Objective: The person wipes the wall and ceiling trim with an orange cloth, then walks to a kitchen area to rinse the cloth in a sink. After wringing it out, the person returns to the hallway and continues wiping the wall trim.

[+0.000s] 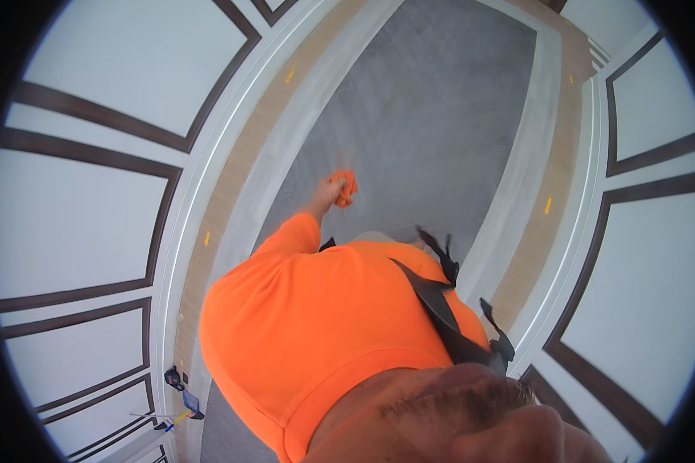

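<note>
My left hand is closed around a crumpled orange cloth, held out over the dark grey floor. The hand and the cloth are slightly blurred. My left arm, in an orange sleeve, reaches away from my body. My right hand does not show. Black straps hang at the right side of my orange shirt, with loose ends sticking out.
Pale and tan bands border the grey floor, with small yellow arrow-shaped marks on the tan. White walls with dark-framed panels rise on both sides. Several small items, including a bluish object, lie by the left wall.
</note>
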Demonstrator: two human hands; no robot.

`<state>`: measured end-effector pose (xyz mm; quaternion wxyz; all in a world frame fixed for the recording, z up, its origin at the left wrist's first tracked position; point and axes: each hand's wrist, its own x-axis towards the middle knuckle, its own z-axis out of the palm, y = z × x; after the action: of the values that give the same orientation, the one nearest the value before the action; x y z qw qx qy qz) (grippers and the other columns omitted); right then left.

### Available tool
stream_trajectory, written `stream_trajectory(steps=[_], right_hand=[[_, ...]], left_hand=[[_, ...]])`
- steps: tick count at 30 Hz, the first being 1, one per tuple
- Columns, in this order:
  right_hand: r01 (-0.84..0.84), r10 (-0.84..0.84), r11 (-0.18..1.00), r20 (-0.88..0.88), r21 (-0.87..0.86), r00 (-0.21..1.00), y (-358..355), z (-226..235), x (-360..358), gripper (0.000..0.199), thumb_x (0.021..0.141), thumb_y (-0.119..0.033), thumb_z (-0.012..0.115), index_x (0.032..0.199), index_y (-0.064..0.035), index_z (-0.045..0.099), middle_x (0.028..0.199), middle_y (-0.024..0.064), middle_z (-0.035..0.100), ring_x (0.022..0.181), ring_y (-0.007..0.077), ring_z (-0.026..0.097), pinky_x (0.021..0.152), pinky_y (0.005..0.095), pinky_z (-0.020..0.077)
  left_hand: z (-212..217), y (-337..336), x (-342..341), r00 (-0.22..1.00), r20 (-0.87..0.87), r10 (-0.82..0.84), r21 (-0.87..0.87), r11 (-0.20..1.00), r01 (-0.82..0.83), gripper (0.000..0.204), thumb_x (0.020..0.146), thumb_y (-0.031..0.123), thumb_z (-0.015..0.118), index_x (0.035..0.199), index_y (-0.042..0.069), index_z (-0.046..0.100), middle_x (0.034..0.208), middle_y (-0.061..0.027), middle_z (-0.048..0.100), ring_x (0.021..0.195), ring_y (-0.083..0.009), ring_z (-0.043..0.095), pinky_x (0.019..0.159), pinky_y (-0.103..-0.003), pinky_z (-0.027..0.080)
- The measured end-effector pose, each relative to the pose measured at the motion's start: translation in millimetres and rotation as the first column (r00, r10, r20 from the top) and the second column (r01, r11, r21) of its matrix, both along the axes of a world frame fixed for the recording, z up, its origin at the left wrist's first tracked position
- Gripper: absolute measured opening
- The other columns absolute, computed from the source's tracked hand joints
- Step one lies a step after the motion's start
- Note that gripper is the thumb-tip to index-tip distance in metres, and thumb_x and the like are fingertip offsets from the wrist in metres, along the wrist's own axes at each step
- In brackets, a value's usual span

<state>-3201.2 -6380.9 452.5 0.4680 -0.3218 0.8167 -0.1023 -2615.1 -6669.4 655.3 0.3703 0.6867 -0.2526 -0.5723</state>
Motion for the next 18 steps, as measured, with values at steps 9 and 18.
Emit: stream_trajectory(steps=[9,18], right_hand=[[0.018,-0.027,0.912,-0.017,-0.409,0.999,-502.7,107.6,-133.7,0.046,0.095,-0.023,0.065,0.134,-0.0006,0.058,0.089,0.0097,0.070,0.064,0.0171,0.068,0.050,0.0292,0.0512],[-0.248,0.245,0.955,-0.041,-0.160,0.969,-626.3,28.5,-204.7,0.039,0.091,-0.027,0.071,0.121,-0.0018,0.065,0.073,0.0078,0.065,0.058,0.0171,0.063,0.051,0.0332,0.0500]], left_hand=[[-61.7,-118.0,-50.4,0.877,-0.469,0.103,0.040,0.995,-0.095,0.013,0.086,0.016,0.054,0.077,0.006,0.053,0.067,-0.0128,0.058,0.053,-0.0226,0.052,0.044,-0.039,0.046],[-34.9,-508.6,-174.3,0.931,-0.357,-0.069,-0.025,0.998,0.064,0.030,0.089,0.022,0.046,0.062,0.008,0.042,0.061,-0.0095,0.049,0.050,-0.0205,0.044,0.044,-0.035,0.039]])
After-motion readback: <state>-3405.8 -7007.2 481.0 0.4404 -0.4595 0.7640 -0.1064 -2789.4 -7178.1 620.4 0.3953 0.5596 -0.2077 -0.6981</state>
